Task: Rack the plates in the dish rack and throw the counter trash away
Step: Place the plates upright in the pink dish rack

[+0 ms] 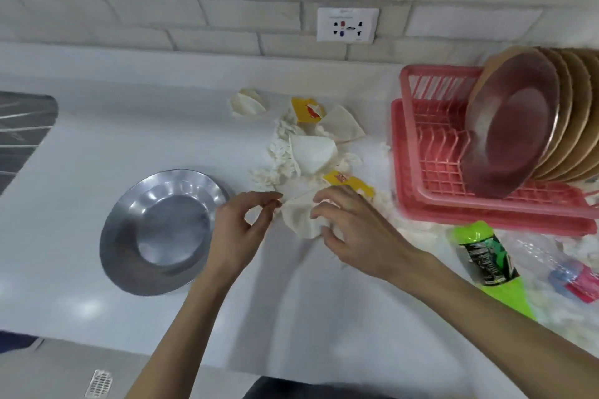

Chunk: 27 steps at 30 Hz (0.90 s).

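Midway, with plates (515, 126) standing in the dish rack (431, 172) far right and one steel plate (162, 230) unracked at left, pinching crumpled paper (299, 220) with the left hand (240, 230), clutching it with the right hand (359, 233), at the trash pile's (311, 152) near edge.

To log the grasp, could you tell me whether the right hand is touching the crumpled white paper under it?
Touching: the head view shows the right hand curled around the crumpled white paper, with no gap between them.

Counter (81, 139) holds steel plate (162, 233), paper trash (311, 152), pink rack (431, 172), green bottle (486, 262).
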Each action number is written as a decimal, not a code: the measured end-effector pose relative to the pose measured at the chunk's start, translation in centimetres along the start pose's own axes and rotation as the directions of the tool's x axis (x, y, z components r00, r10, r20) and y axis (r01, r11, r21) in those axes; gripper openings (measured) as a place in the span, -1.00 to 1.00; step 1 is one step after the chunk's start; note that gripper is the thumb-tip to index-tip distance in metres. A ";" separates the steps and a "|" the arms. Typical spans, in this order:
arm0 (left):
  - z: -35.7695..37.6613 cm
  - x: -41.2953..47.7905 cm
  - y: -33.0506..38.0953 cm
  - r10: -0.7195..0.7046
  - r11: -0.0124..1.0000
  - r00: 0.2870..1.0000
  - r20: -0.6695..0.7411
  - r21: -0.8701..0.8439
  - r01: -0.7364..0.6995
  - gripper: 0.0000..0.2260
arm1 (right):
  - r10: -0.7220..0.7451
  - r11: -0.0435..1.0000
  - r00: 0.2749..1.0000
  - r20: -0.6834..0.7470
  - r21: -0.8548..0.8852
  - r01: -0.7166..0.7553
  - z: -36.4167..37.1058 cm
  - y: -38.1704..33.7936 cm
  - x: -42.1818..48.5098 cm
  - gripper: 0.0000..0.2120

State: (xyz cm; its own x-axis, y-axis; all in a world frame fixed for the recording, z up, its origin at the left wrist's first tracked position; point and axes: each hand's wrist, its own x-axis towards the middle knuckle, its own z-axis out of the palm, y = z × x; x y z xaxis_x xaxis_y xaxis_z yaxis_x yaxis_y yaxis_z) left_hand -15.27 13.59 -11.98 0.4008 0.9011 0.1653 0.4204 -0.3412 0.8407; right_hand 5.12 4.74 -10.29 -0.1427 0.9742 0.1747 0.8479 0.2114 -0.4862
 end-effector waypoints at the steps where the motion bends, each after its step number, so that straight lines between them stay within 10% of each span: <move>1: -1.1 -0.4 -1.1 -0.032 0.999 0.999 -0.019 0.024 0.032 -0.78 | -0.002 0.998 1.000 0.021 0.056 0.001 1.3 -0.8 0.3 -0.82; 10: -10.9 0.1 -10.8 -0.210 0.943 0.963 -0.167 0.227 0.245 -0.87 | 0.283 0.783 0.907 0.313 0.470 -0.407 10.4 -6.5 3.7 -0.86; 16: -15.4 3.2 -16.0 -0.251 0.814 0.953 -0.169 0.496 0.302 -0.58 | 0.399 0.597 0.821 0.409 0.564 -0.571 13.4 -7.9 5.0 -0.86; 27: -18.4 6.2 -18.2 -0.342 0.905 0.931 -0.127 0.223 0.363 -0.78 | 0.463 0.532 0.782 0.417 0.574 -0.622 14.1 -8.8 6.2 -0.89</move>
State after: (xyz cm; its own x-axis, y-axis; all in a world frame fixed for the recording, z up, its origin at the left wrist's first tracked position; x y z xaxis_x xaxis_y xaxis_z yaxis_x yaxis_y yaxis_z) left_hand -35.44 30.33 -16.76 0.1262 0.9897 -0.0680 0.7070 -0.0416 0.7060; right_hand -10.46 10.06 -17.02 0.0683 0.8924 -0.4460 0.2469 -0.4482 -0.8591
